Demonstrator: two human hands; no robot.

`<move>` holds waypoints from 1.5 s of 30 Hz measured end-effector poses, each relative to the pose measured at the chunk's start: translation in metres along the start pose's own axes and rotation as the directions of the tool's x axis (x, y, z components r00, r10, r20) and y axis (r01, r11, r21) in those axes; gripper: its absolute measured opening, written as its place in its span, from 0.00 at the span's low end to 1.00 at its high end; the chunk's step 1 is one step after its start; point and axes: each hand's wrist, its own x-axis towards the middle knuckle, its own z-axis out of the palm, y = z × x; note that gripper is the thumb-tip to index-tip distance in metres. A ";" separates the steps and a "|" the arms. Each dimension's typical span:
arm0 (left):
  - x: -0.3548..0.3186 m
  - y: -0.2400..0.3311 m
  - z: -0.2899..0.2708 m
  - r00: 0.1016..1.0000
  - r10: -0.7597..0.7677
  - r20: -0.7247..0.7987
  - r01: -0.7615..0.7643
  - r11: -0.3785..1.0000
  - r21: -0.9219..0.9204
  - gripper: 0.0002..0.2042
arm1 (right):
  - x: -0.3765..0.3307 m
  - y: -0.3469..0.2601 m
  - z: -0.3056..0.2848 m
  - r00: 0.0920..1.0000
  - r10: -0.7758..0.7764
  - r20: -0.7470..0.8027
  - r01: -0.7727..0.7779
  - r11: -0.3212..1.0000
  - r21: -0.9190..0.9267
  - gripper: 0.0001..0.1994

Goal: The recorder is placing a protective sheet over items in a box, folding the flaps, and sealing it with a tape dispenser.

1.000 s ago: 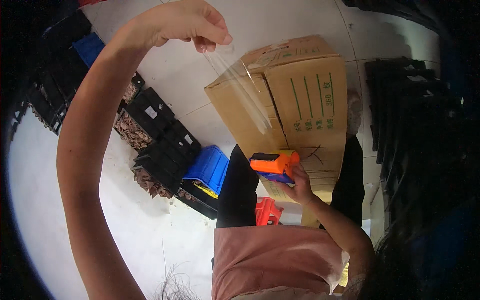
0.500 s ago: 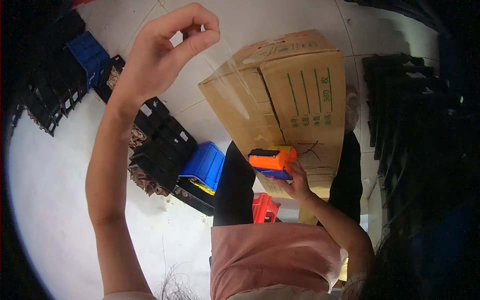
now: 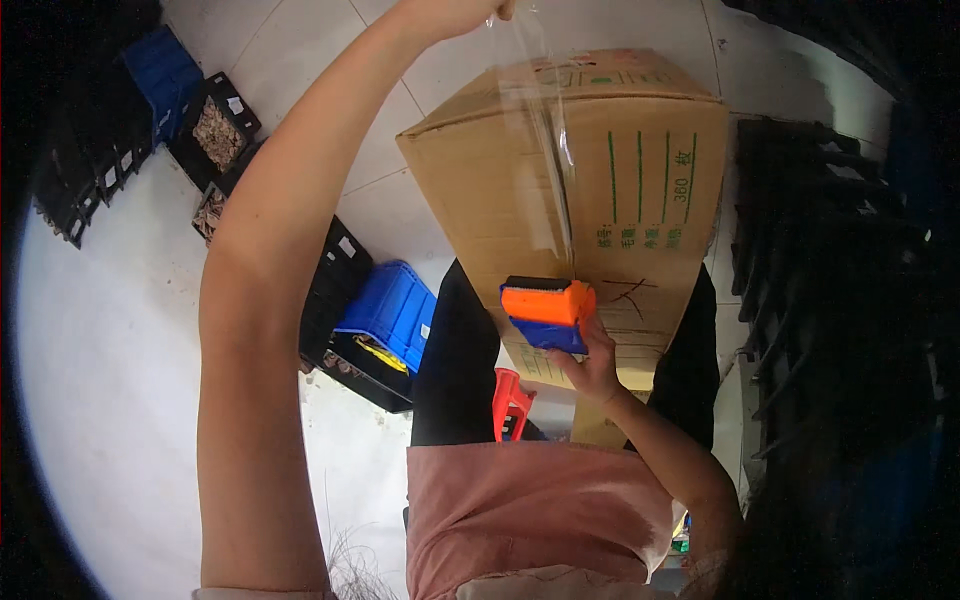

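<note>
A brown cardboard box (image 3: 470,190) with green print stands before me between my legs, and a seam runs down its upper face. My right hand (image 3: 593,365) grips an orange and blue tape dispenser (image 3: 548,312) against the near part of that face. From the dispenser a strip of clear packing tape (image 3: 550,150) stretches away along the seam toward the far edge. My left hand (image 3: 465,14), partly cut off by the top of the picture, pinches the far end of the tape beyond the box.
On the left are a blue bin (image 3: 395,310) and black crates (image 3: 218,130), some holding small brown pieces. Stacked black crates (image 3: 795,230) line the right side. A red plastic object (image 3: 510,402) lies between my legs below the box.
My left hand has moved right and farther away with the tape, which now lines up with the seam. The box appears turned slightly; the dispenser stays near its near end.
</note>
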 end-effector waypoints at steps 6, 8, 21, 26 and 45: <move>0.018 -0.024 0.022 0.998 0.068 -0.006 -0.068 0.994 -0.081 0.07 | 0.001 0.001 0.002 1.000 0.018 -0.015 -0.019 0.999 -0.042 0.23; 0.013 -0.021 0.015 0.994 0.105 -0.021 -0.107 0.986 -0.125 0.07 | -0.001 0.001 -0.001 1.000 -0.001 0.012 0.001 1.000 -0.031 0.24; 0.014 -0.036 0.045 0.899 0.238 -0.367 -0.089 0.921 0.379 0.09 | 0.003 -0.005 -0.001 0.998 0.060 0.013 -0.061 0.996 0.058 0.25; 0.021 -0.043 0.068 0.947 0.171 -0.272 -0.018 0.873 0.487 0.09 | 0.000 0.000 -0.001 0.997 0.071 0.015 -0.071 0.997 0.008 0.24; 0.036 -0.045 0.064 0.976 -0.180 0.120 0.066 0.775 0.629 0.24 | 0.003 -0.010 0.000 0.989 0.150 0.017 -0.151 0.983 0.102 0.24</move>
